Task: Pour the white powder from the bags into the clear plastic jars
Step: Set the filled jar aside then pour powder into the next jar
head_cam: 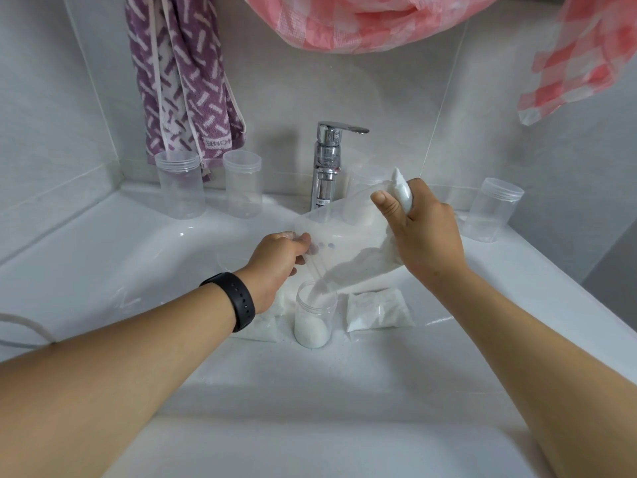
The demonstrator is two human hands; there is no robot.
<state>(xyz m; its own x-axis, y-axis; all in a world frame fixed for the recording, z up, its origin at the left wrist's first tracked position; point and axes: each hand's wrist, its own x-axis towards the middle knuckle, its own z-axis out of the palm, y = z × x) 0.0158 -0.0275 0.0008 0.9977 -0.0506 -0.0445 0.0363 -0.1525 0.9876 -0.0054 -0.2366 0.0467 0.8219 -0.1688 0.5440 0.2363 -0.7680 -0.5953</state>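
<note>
Head view gives me the clear plastic jar [314,317] standing in the white sink basin [155,257], roughly a third full of white powder, with the tilted bag [348,246] held above it and a thin stream of powder [319,288] falling from the bag's low corner into the jar's mouth. My right hand [425,229] has its fingers curled round the raised, bunched end of the bag; my left hand [281,258] pinches the bag's lower edge beside the spout. I judge the main risk to be a spill: the jar's mouth is narrow, nothing steadies the jar, and a sudden slump of powder down the bag could overshoot the rim or knock the jar over. Loose grains already lie on the basin around the jar's base. A second bag of powder [377,310] lies just beside the jar on its right, another [262,326] partly under my left wrist. Empty jars [181,188] stand along the back ledge, one [494,210] on the right, either side of the chrome tap [327,160]. The purple towel [186,77] carries a woven word near its hem, too blurred to read; a small label on the tap is also illegible.
</note>
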